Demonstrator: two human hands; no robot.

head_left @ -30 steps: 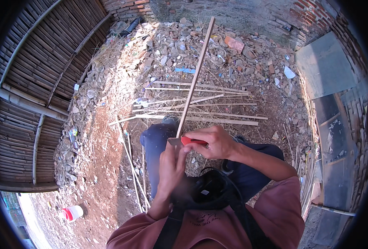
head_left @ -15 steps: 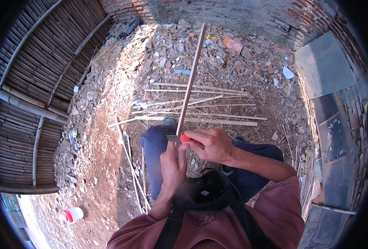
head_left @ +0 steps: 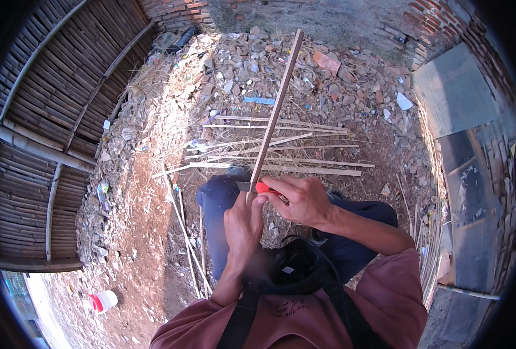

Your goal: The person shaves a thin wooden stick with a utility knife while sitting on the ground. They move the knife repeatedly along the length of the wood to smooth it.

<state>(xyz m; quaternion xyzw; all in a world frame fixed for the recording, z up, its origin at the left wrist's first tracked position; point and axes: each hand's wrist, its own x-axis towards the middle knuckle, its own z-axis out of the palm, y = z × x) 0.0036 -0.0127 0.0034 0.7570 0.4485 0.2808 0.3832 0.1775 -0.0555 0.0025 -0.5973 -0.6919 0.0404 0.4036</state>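
Observation:
A long, narrow wooden strip slants away from me, its far end over the rubble. My left hand is closed around its near end, just above my lap. In my right hand is a red-handled knife, with the fingers wrapped round the handle. The short, broad blade points left and lies across the strip close to my left fingers. Both thumbs are near each other below the blade. My right fingers partly hide the handle.
Several pale split strips lie on the ground beyond my knees. Broken brick and stone rubble spreads to the far wall. A bamboo wall rises at left, boards lean at right. A red-and-white container sits at lower left.
The strip's far end has swung to the right and reaches slightly farther. The knife and right hand have shifted a little right; my left hand stays near the same spot.

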